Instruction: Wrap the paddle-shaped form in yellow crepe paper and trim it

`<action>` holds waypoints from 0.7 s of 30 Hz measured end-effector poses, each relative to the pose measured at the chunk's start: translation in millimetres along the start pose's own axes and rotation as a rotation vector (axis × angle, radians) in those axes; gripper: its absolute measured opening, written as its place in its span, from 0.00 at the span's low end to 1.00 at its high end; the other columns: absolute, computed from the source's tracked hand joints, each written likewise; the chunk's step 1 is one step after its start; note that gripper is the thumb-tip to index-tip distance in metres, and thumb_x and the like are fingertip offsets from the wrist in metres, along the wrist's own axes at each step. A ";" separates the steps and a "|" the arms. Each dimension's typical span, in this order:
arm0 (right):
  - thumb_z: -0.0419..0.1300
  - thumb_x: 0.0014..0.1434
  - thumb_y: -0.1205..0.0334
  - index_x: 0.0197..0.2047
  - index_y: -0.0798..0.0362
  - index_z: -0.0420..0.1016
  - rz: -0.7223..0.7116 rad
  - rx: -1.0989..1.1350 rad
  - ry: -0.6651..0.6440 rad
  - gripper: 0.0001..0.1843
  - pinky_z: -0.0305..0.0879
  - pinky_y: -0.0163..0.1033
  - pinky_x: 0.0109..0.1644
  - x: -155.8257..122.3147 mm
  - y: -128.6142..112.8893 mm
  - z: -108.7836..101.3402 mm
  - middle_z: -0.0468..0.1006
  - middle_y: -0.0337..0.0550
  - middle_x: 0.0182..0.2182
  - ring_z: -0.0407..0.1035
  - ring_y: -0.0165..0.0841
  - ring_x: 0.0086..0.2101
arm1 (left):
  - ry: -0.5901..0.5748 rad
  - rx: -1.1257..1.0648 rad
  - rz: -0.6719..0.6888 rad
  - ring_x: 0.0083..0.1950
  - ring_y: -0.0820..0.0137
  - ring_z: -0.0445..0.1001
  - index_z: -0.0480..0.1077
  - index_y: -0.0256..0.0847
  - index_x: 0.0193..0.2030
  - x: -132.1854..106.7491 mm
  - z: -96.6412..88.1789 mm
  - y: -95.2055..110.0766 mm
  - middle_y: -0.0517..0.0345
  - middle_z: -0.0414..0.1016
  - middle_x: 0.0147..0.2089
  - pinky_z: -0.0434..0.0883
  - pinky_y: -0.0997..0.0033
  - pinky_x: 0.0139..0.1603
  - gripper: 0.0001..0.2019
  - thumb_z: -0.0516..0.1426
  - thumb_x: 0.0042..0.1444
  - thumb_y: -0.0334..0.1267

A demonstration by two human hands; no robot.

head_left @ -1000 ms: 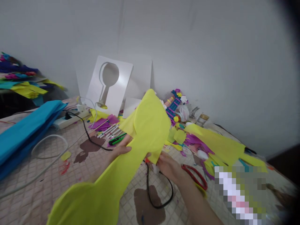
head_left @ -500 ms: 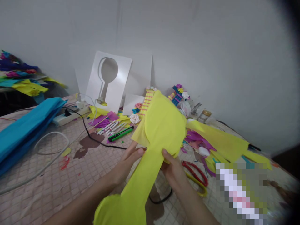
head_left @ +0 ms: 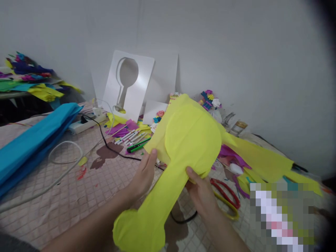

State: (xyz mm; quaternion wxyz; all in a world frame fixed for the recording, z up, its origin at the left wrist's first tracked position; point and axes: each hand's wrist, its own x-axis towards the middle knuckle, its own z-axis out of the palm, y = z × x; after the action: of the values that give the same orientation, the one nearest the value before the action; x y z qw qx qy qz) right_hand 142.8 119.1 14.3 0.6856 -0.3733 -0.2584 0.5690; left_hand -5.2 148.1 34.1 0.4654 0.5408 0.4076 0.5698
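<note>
Two bare hands hold up one yellow paper cutout (head_left: pixel 193 138) above the counter (head_left: pixel 78 196), which is covered with a pinkish checked cloth. The cutout has a round head at the top, a long neck running down toward the person, and a smaller rounded end at the bottom; it hangs tilted, with its head toward the wall.

The right hand (head_left: pixel 203 192) has its grip clenched on the cutout where the head meets the neck: the thumb presses on the front and the fingers are hidden behind the paper. The left hand (head_left: pixel 143 175) lies against the left edge of the neck with its fingers almost straight. I cannot tell whether its grip is closed on the paper or only steadies it.

Behind the cutout, a white board (head_left: pixel 131 87) leans on the wall, with a hole of a similar shape cut out of it. Several markers (head_left: pixel 131 137) and a green utility knife (head_left: pixel 138 146) lie near its foot. A black cable (head_left: pixel 112 148) runs from a white power strip (head_left: pixel 84 124) across the cloth and under the hands. Red-handled scissors (head_left: pixel 227 190) lie just beside the right hand. A long blue paper roll (head_left: pixel 34 140) stretches along the left side, and more yellow paper (head_left: pixel 262 159) lies to the right, over purple scraps (head_left: pixel 231 154).
</note>
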 end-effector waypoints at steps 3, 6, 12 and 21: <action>0.66 0.42 0.67 0.50 0.46 0.68 -0.036 -0.020 0.018 0.29 0.68 0.42 0.46 0.8 -2.0 -1.1 0.76 0.40 0.45 0.71 0.35 0.41 | 0.057 0.048 0.029 0.57 0.63 0.61 0.70 0.41 0.41 6.0 -5.7 -0.9 0.55 0.72 0.47 0.53 0.64 0.60 0.17 0.47 0.57 0.49; 0.66 0.43 0.68 0.51 0.46 0.67 -0.057 -0.005 0.012 0.30 0.68 0.41 0.47 1.8 -4.1 -1.2 0.75 0.39 0.45 0.71 0.34 0.42 | 0.026 -0.030 0.032 0.53 0.61 0.66 0.72 0.40 0.36 11.2 -8.6 -3.6 0.55 0.75 0.42 0.59 0.64 0.56 0.15 0.52 0.53 0.49; 0.66 0.43 0.69 0.54 0.44 0.64 -0.081 -0.012 -0.006 0.34 0.68 0.41 0.47 3.4 -3.7 -1.3 0.73 0.40 0.48 0.70 0.35 0.43 | -0.091 -0.142 0.042 0.48 0.62 0.71 0.72 0.36 0.39 12.9 -8.3 1.2 0.52 0.75 0.45 0.65 0.64 0.50 0.13 0.57 0.50 0.42; 0.66 0.43 0.68 0.55 0.44 0.62 -0.114 -0.042 0.001 0.35 0.67 0.42 0.47 3.3 -0.8 -1.3 0.73 0.41 0.48 0.70 0.34 0.43 | -0.115 -0.037 0.132 0.52 0.63 0.68 0.71 0.40 0.42 10.6 -8.2 0.6 0.54 0.74 0.48 0.62 0.62 0.54 0.11 0.54 0.54 0.39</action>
State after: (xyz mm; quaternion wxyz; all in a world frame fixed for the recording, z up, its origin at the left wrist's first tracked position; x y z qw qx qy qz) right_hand 145.0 122.0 13.9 0.7090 -0.3725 -0.2910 0.5233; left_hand -13.2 158.6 36.6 0.4596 0.5897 0.3330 0.5746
